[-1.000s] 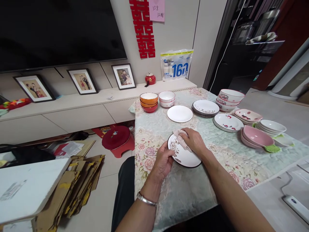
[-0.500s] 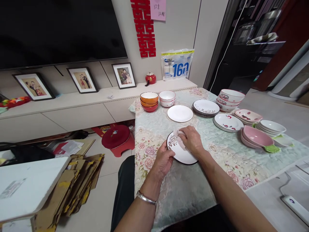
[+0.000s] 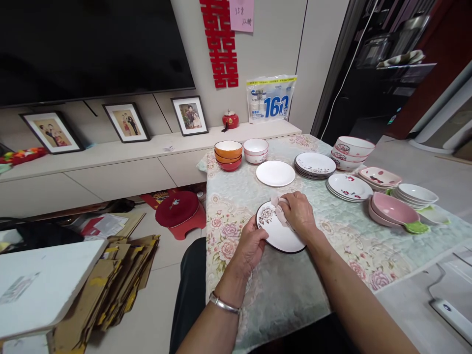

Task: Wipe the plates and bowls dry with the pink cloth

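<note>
With our left hand (image 3: 251, 247) closed on the plate's (image 3: 280, 239) left rim, our right hand (image 3: 299, 214), fingers curled, presses what looks like a tissue (image 3: 282, 216) beside its exposed print (image 3: 265, 215).

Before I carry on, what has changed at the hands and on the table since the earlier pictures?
The dark-rimmed plate has turned slightly, its flower pattern now nearer the far rim. The right hand has shifted a little to the right with the pale cloth. Nothing was newly gripped or released; the left hand still holds the plate. The bowls and other plates stayed put.
</note>
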Action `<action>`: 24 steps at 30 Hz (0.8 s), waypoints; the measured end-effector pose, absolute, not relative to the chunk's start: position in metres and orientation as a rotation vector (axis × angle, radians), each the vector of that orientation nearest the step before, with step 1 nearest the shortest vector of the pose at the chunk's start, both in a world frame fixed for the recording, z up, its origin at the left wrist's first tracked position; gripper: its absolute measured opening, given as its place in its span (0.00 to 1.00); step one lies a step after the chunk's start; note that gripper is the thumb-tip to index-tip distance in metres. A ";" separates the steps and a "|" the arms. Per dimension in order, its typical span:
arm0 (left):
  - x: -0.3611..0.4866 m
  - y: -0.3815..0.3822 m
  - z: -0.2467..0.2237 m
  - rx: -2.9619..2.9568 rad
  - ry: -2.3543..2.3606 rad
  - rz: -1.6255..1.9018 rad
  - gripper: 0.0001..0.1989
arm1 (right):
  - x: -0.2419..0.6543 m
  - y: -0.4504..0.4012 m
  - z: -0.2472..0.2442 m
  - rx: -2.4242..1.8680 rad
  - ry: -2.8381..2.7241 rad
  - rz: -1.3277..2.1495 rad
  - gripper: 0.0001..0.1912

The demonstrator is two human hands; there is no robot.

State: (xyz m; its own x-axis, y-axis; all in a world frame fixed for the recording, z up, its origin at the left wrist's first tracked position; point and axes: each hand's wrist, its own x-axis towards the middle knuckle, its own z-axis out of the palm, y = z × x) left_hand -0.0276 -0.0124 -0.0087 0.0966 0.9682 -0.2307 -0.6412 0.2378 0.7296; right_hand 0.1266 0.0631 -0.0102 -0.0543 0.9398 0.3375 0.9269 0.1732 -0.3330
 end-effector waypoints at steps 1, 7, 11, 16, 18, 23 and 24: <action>-0.027 -0.012 -0.009 0.514 0.786 1.272 0.33 | 0.125 0.061 -0.010 -1.737 -1.995 0.056 0.11; -0.027 -0.012 -0.013 0.523 0.778 1.289 0.30 | 0.106 0.051 -0.012 -1.178 -2.210 0.507 0.11; -0.027 -0.012 -0.011 0.534 0.774 1.279 0.31 | 0.110 0.057 -0.013 -1.369 -2.146 0.358 0.11; -0.027 -0.012 -0.009 0.512 0.778 1.281 0.33 | 0.127 0.064 -0.014 -1.643 -2.062 0.190 0.14; -0.028 -0.012 -0.009 0.507 0.777 1.273 0.33 | 0.130 0.065 -0.014 -1.641 -2.100 0.244 0.15; -0.027 -0.012 -0.010 0.492 0.760 1.297 0.31 | 0.129 0.062 -0.010 -1.812 -2.068 0.194 0.15; -0.026 -0.012 -0.011 0.487 0.762 1.307 0.31 | 0.129 0.061 -0.008 -1.855 -2.057 0.172 0.15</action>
